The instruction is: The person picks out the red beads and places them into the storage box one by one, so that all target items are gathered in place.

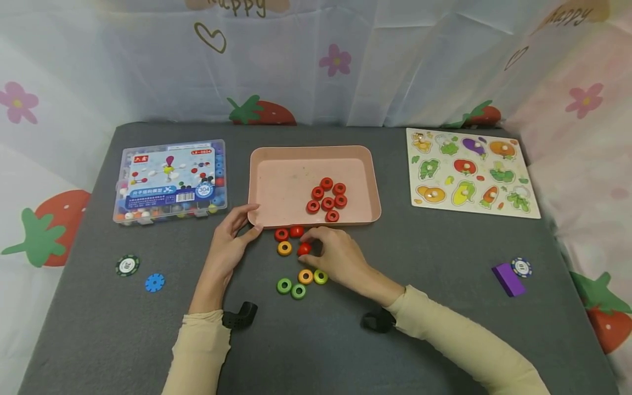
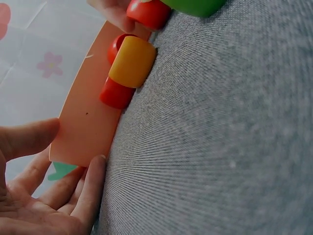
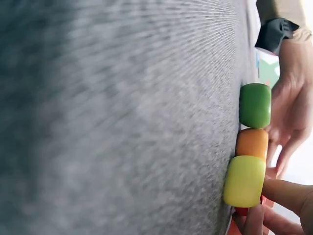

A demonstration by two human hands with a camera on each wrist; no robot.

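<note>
My left hand [image 1: 228, 247] grips the front left corner of a pink tray [image 1: 276, 186], thumb and fingers on either side of it. Between the thumb and fingers of my right hand [image 1: 340, 260] is a red bead [image 1: 304, 249], pinched just in front of the tray. Several red ring beads [image 1: 327, 203] lie inside the tray, right of its middle. Two more red beads [image 1: 281, 235] sit against its front wall, beside a yellow-orange bead [image 2: 133, 62]. Nearer to me lie an orange bead [image 1: 306, 276], a yellow-green bead [image 3: 245, 181] and two green beads [image 1: 283, 285].
A clear box of coloured balls [image 1: 170, 181] stands back left, a vegetable puzzle board [image 1: 471, 173] back right. A dark green chip [image 1: 128, 265] and a blue disc [image 1: 155, 282] lie left. Right are a purple block [image 1: 509, 280] and another chip [image 1: 522, 267].
</note>
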